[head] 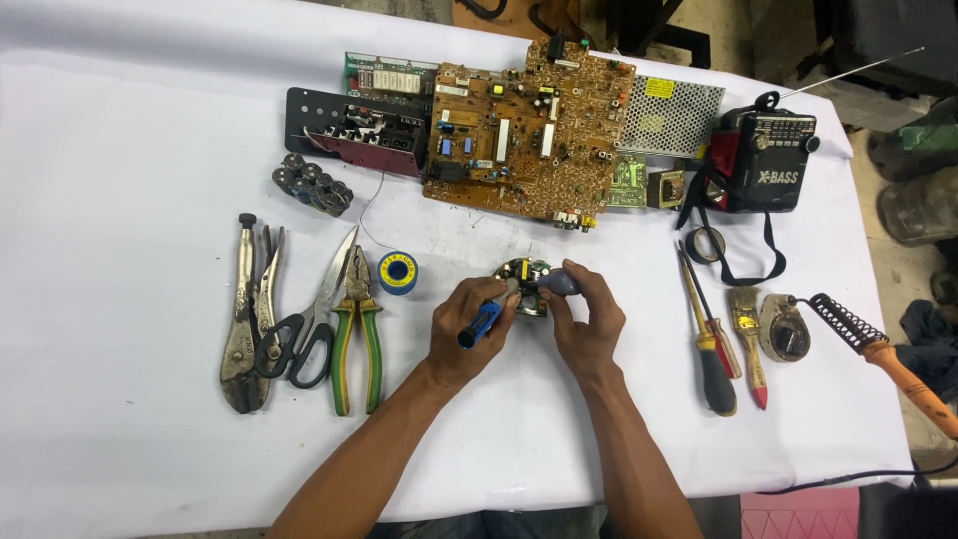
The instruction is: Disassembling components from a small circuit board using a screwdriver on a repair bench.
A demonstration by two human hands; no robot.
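Observation:
My left hand (467, 331) grips a blue-handled tool (481, 324) whose tip points at a small round circuit board (526, 274) sitting on a pale cup-shaped base in the middle of the white table (120, 180). My right hand (587, 317) holds that round board at its right side, with a grey-blue part (559, 282) between thumb and fingers. Both hands meet over the board, and their fingers hide its lower half.
Left: locking pliers (241, 319), scissors (304, 334), green-handled pliers (356, 339), solder spool (398, 272), capacitor cluster (312, 185). Behind: large brown circuit board (524, 130), metal mesh box (669, 115), black-red radio (763, 160). Right: screwdrivers (711, 339), brush (748, 329), soldering iron (888, 354).

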